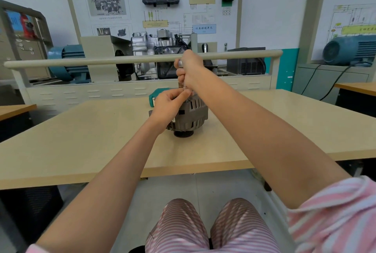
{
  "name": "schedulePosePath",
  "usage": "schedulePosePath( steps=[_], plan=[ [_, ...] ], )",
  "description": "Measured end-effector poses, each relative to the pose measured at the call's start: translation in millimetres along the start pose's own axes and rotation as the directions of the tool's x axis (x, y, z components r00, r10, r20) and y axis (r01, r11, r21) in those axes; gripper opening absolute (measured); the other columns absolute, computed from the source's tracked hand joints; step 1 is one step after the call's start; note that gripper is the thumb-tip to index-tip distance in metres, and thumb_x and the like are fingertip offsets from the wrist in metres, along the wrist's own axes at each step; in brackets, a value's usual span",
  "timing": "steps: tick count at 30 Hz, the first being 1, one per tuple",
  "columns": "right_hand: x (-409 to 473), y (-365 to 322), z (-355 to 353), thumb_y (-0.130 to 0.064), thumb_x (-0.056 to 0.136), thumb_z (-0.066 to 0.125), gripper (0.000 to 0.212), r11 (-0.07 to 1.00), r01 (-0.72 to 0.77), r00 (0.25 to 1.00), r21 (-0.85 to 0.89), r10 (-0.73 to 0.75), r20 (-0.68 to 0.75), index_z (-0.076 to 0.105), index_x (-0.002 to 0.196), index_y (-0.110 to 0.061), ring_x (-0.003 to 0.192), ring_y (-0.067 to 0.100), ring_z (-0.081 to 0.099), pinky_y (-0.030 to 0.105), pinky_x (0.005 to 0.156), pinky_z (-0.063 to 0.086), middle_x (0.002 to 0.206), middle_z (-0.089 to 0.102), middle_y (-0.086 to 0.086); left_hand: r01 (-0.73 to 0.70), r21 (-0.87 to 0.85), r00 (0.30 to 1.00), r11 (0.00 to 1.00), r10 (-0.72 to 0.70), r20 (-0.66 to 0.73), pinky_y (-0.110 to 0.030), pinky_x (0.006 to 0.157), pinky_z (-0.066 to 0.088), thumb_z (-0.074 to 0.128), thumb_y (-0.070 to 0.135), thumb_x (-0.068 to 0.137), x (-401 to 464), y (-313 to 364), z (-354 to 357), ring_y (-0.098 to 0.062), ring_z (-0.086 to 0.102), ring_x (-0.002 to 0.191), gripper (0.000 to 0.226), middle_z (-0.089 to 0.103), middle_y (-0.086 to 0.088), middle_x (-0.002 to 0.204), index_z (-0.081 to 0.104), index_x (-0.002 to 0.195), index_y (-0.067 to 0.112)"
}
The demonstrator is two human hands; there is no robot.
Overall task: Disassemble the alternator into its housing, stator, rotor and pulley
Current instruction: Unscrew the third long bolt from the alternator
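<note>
A workshop classroom is seen, with a training board point(152, 4) of diagrams and a dashboard cluster filling the upper middle of the frame, and a cutaway gearbox point(154, 49) mounted below it behind a pale rail point(81, 62). A blue motor point(348, 50) is seen at the upper right. A beige table point(81, 141) is spread across the middle of the frame.

The alternator point(192, 116) is stood on the table just right of centre, with its black pulley point(183, 133) at the bottom, against the tabletop. A teal case point(157, 93) is partly hidden behind it.

The right hand point(189, 69) is clenched around the handle of a metal tool point(180, 84) (its kind cannot be told), which is held upright above the alternator's top. The left hand point(168, 104) is laid against the alternator's left side, its fingertips pinched at the lower end of the tool, where it meets the housing.

Striped pink clothing is seen at the bottom of the frame.
</note>
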State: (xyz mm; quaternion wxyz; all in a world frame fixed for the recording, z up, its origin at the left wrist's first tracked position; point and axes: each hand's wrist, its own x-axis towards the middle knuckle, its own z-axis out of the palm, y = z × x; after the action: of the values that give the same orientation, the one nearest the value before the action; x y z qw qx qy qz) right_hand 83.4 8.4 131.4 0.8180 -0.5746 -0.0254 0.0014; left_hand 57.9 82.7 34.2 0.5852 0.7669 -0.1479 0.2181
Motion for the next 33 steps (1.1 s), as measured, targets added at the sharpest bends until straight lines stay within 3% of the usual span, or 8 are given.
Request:
schedulePosePath(
  steps=[5, 10, 16, 19, 21, 25, 28, 33],
  plan=[
    [4.4, -9.2, -17.9, -0.007, 0.093, 0.031, 0.029, 0.98, -0.162, 0.884, -0.117, 0.197, 0.423, 0.055, 0.11, -0.005, 0.028, 0.003, 0.02, 0.016, 0.035, 0.016, 0.043, 0.041, -0.01, 0.024, -0.012, 0.999, 1.0, -0.023, 0.043, -0.031, 0.08, 0.048, 0.054, 0.032, 0.097, 0.8, 1.2, -2.9, -0.018, 0.063, 0.099, 0.02, 0.071, -0.001, 0.104, 0.071, 0.102, 0.024],
    [4.2, -8.7, -20.3, -0.006, 0.091, 0.035, 0.028, 0.974, -0.198, 0.83, -0.113, 0.228, 0.509, 0.054, 0.112, -0.001, 0.028, 0.003, 0.022, 0.015, 0.034, 0.018, 0.043, 0.041, -0.01, 0.008, -0.028, 0.999, 1.0, -0.006, 0.052, -0.02, 0.07, 0.047, 0.055, 0.031, 0.097, 1.3, -0.4, -5.3, -0.007, 0.065, 0.087, 0.017, 0.072, 0.007, 0.094, 0.071, 0.1, 0.026],
    [0.0, -2.2, -18.1, -0.01, 0.093, 0.031, 0.02, 0.982, -0.175, 0.899, 0.07, 0.13, 0.417, 0.048, 0.082, -0.012, 0.025, 0.003, 0.021, 0.016, 0.031, 0.016, 0.041, 0.044, -0.009, 0.018, -0.038, 1.0, 0.999, -0.018, 0.004, -0.032, 0.082, 0.053, 0.059, 0.03, 0.094, 1.9, -3.1, -2.6, -0.015, 0.067, 0.093, 0.018, 0.073, 0.004, 0.095, 0.073, 0.105, 0.024],
    [-3.1, 1.5, -11.8, -0.014, 0.095, 0.031, 0.027, 0.984, -0.094, 0.975, 0.149, 0.06, 0.216, 0.045, 0.072, -0.013, 0.026, 0.005, 0.02, 0.015, 0.031, 0.015, 0.045, 0.046, -0.008, 0.023, -0.029, 1.0, 0.999, -0.023, -0.01, -0.033, 0.083, 0.053, 0.059, 0.029, 0.094, 1.7, -4.2, -1.0, -0.015, 0.067, 0.093, 0.022, 0.073, 0.004, 0.095, 0.071, 0.111, 0.021],
    [-4.8, 6.0, -4.3, -0.014, 0.097, 0.033, 0.024, 0.982, 0.039, 0.999, 0.184, -0.037, -0.015, 0.05, 0.082, -0.007, 0.034, 0.006, 0.026, 0.016, 0.032, 0.019, 0.057, 0.05, -0.003, 0.018, -0.016, 0.999, 1.0, -0.018, -0.029, -0.031, 0.079, 0.052, 0.059, 0.026, 0.095, 2.3, -4.1, -0.8, -0.013, 0.065, 0.086, 0.019, 0.071, 0.007, 0.085, 0.073, 0.106, 0.019],
    [-2.8, 13.8, 6.8, -0.012, 0.101, 0.031, 0.027, 0.949, 0.289, 0.905, 0.128, -0.227, -0.361, 0.035, 0.123, 0.003, 0.052, 0.008, 0.039, 0.017, 0.04, 0.029, 0.077, 0.051, 0.006, 0.024, -0.003, 0.998, 1.0, -0.024, -0.061, -0.031, 0.071, 0.049, 0.057, 0.014, 0.094, 2.1, -3.6, 0.0, -0.014, 0.061, 0.072, 0.034, 0.066, 0.011, 0.062, 0.068, 0.064, 0.028],
    [-1.4, 10.9, 8.3, -0.013, 0.1, 0.032, 0.024, 0.963, 0.243, 0.922, 0.114, -0.193, -0.337, 0.038, 0.116, 0.004, 0.056, 0.013, 0.042, 0.021, 0.048, 0.032, 0.075, 0.046, 0.008, 0.014, -0.01, 0.999, 1.0, -0.015, -0.051, -0.027, 0.068, 0.047, 0.057, 0.016, 0.095, 1.4, -3.3, -0.4, -0.012, 0.061, 0.072, 0.031, 0.067, 0.012, 0.063, 0.068, 0.068, 0.028],
    [0.0, 1.3, -4.1, -0.013, 0.097, 0.032, 0.024, 0.992, -0.004, 1.0, 0.126, 0.002, 0.014, 0.046, 0.077, -0.01, 0.03, 0.006, 0.023, 0.018, 0.033, 0.018, 0.056, 0.044, -0.002, 0.007, -0.027, 0.999, 1.0, -0.006, 0.052, -0.023, 0.07, 0.049, 0.055, 0.029, 0.097, 2.8, -2.3, -4.5, -0.009, 0.066, 0.084, 0.018, 0.072, 0.008, 0.087, 0.071, 0.102, 0.024]
  ],
)
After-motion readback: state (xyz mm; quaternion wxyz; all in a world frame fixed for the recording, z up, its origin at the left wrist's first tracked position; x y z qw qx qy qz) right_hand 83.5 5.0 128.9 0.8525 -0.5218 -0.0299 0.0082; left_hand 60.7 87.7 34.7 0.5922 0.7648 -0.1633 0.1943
